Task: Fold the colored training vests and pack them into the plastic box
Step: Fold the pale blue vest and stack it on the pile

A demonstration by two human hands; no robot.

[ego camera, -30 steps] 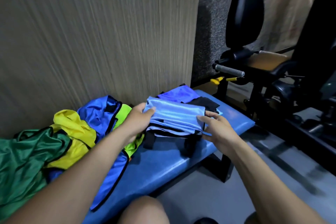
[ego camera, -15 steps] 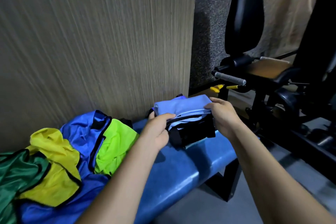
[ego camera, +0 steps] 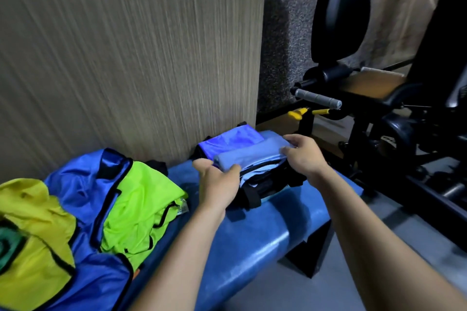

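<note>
Now both hands grip a folded light-blue vest (ego camera: 249, 156) at the bench's (ego camera: 252, 242) far right end, by the wall: left hand (ego camera: 217, 184) pinches its near-left end, right hand (ego camera: 304, 156) its right end. It sits on a darker blue vest (ego camera: 227, 140). Unfolded green (ego camera: 141, 207), blue (ego camera: 83, 184) and yellow (ego camera: 32, 232) vests lie heaped at the bench's left end.
</note>
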